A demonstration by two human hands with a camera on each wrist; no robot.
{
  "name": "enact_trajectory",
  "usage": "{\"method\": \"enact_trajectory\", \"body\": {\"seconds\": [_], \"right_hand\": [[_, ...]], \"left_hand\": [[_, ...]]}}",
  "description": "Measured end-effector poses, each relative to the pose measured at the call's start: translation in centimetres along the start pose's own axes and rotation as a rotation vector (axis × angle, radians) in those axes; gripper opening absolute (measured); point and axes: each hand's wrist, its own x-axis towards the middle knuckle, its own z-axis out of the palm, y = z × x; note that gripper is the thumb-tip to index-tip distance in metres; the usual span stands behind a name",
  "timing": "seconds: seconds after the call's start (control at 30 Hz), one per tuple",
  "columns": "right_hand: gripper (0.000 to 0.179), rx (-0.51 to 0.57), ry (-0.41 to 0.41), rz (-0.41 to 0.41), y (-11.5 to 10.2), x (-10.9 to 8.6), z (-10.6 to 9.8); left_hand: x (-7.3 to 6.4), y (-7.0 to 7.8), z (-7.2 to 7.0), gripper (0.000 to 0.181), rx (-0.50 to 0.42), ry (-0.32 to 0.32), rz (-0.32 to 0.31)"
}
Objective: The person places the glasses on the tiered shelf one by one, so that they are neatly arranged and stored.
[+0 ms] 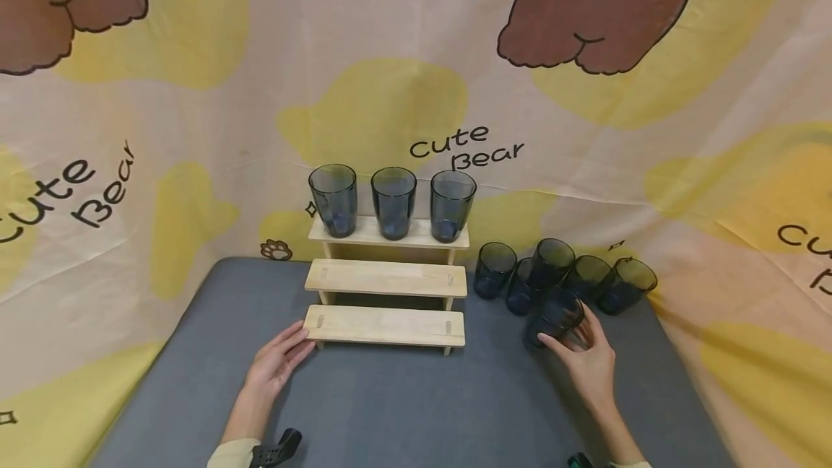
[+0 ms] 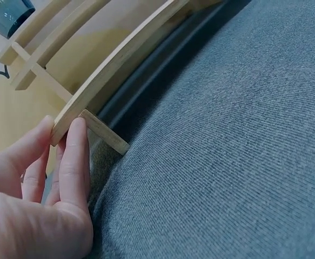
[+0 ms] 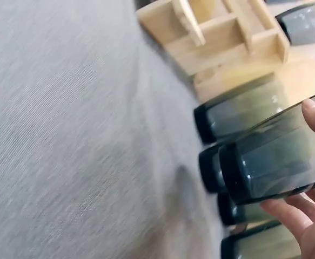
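Note:
My left hand [image 1: 278, 361] pinches the left end of the lowest step of a three-tier wooden riser [image 1: 385, 325]. Up close in the left wrist view, the thumb meets the board's end and the fingers [image 2: 73, 156] lie beneath it, beside a short leg. In my right hand [image 1: 590, 360] is a dark blue-grey glass tumbler [image 1: 552, 318], tilted and gripped round its side. The right wrist view shows this tumbler [image 3: 276, 156] above the cloth, its base toward the left. Behind it stand several matching tumblers [image 1: 495, 271], partly hidden by one another.
Three like tumblers [image 1: 393, 204] stand upright in a row on the riser's top tier [image 1: 364, 235]. The middle tier [image 1: 386, 278] and bottom tier are bare. Grey cloth [image 1: 416, 410] covers the table, and a bear-print curtain [image 1: 383, 103] hangs behind and along both sides.

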Motion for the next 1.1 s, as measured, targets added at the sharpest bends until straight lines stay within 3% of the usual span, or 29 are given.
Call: {"method": "enact_trajectory", "body": {"seconds": [0.2,0.73,1.1], "right_hand": [[0.09,0.023,-0.035,-0.056,0.7,0.8,0.9],[0.089,0.193,-0.08,-0.105,-2.5,1.9,3.3],[0.088,0.284,-0.135,-0.119,-7.6,1.5,5.0]], "left_hand": [[0.0,-0.1,0.3,0.027,-0.016,0.009,-0.001],[-0.2,0.0,0.0,0.027,-0.018,-0.014,-0.003],[-0.2,-0.1,0.1,0.025,0.01,0.001,0.013]]}}
